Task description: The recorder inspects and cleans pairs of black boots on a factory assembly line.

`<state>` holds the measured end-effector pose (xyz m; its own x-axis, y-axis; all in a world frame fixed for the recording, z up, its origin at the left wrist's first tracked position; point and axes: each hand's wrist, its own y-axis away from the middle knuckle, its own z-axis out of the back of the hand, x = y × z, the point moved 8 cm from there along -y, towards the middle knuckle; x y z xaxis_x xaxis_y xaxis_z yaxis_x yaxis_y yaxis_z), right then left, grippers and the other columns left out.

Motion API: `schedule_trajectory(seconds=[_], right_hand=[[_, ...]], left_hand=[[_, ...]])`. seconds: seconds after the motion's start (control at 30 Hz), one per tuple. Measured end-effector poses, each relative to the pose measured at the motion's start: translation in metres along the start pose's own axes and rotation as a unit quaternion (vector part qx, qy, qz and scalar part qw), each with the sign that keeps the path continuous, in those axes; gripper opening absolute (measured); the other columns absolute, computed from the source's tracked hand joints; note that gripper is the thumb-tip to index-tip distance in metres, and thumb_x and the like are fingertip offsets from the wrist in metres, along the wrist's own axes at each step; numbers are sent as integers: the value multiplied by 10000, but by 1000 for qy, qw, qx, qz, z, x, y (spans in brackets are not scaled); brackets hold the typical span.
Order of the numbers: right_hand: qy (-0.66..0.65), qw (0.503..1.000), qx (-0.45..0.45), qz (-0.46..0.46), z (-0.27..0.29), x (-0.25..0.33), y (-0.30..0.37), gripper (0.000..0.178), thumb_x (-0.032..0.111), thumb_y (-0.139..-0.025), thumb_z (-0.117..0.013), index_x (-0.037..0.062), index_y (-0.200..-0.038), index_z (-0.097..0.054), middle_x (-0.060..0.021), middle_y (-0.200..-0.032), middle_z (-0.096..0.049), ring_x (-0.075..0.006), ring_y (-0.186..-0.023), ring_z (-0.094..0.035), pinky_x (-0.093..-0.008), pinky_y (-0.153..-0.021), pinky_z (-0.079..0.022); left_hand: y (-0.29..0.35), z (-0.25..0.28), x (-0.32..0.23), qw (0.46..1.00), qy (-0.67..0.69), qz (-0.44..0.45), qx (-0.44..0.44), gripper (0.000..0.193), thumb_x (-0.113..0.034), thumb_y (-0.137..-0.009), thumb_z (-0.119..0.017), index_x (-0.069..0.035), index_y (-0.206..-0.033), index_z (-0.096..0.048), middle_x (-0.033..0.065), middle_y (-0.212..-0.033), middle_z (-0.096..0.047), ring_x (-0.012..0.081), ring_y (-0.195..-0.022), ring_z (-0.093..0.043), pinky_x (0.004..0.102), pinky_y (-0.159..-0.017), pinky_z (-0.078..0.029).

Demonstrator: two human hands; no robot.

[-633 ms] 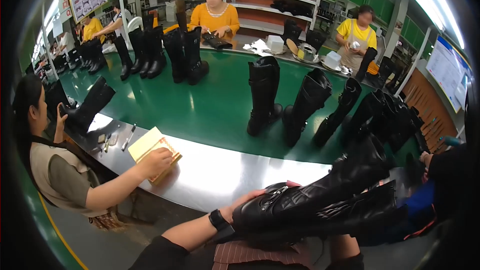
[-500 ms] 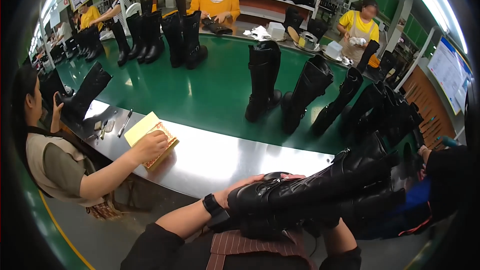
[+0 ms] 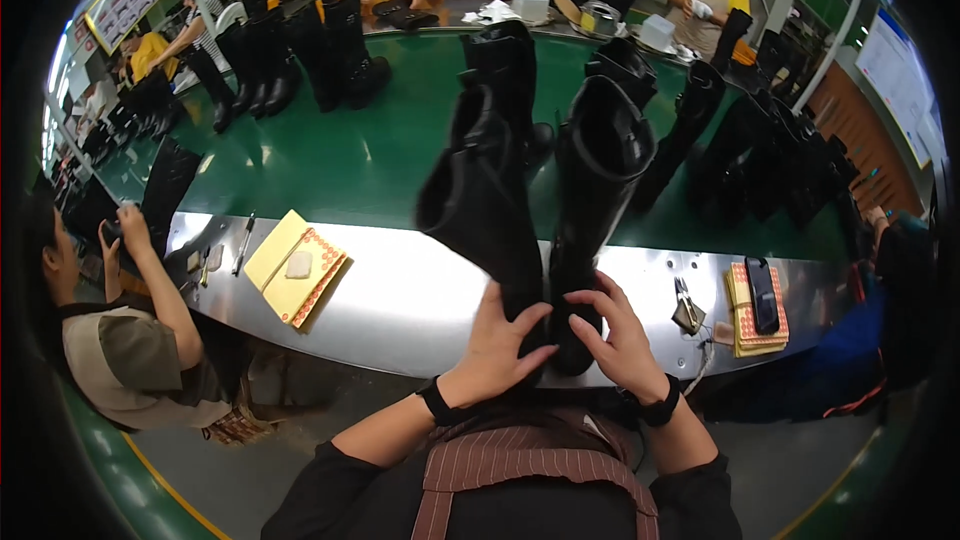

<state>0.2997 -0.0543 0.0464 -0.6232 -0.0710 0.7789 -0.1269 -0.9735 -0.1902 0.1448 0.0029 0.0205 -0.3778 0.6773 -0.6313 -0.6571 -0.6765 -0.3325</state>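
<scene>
Two tall black boots stand side by side at the near edge of the metal strip, shafts up and feet toward me. The left boot (image 3: 487, 202) tilts to the left at its top, while the right boot (image 3: 592, 175) is nearly upright with its opening showing. My left hand (image 3: 492, 348) grips the left boot low at its foot, the thumb and a finger reaching over it. Around the lower part of the right boot, the fingers of my right hand (image 3: 622, 342) are curled. The far sides of both boots are hidden.
A green conveyor (image 3: 390, 160) carries several more boots. On the metal strip (image 3: 400, 290) lie yellow sticker pads (image 3: 283, 275), a pen (image 3: 243, 243), snips (image 3: 687, 305) and a phone (image 3: 762, 295). A co-worker (image 3: 140, 360) handles a boot at left; others work across.
The boots I held sideways over my lap at right now stand upright on the metal strip, a hand on each. The left co-worker's arm has drawn back from the sticker pad to a boot.
</scene>
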Motion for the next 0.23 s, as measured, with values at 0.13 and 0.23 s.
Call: schedule_trajectory(seconds=[0.13, 0.23], right_hand=[[-129, 988, -68, -50, 1, -39, 20, 470, 198, -869, -760, 48, -1259, -546, -221, -1418, -473, -392, -1409, -402, -422, -1143, -333], [-76, 995, -31, -53, -18, -73, 29, 611, 257, -845, -793, 87, -1341, -480, -137, -1433, -487, -364, -1438, -365, -402, -1179, -281]], left_hand=[[-2, -3, 7, 999, 31, -1, -12, 607, -205, -813, -798, -155, -1375, -575, 323, -1547, -189, 513, -1447, -233, 507, -1155, -337], [-6, -6, 15, 999, 33, 33, 14, 638, -194, -819, -795, -164, -1410, -554, 316, -1596, -110, 493, -1491, -165, 507, -1189, -296]])
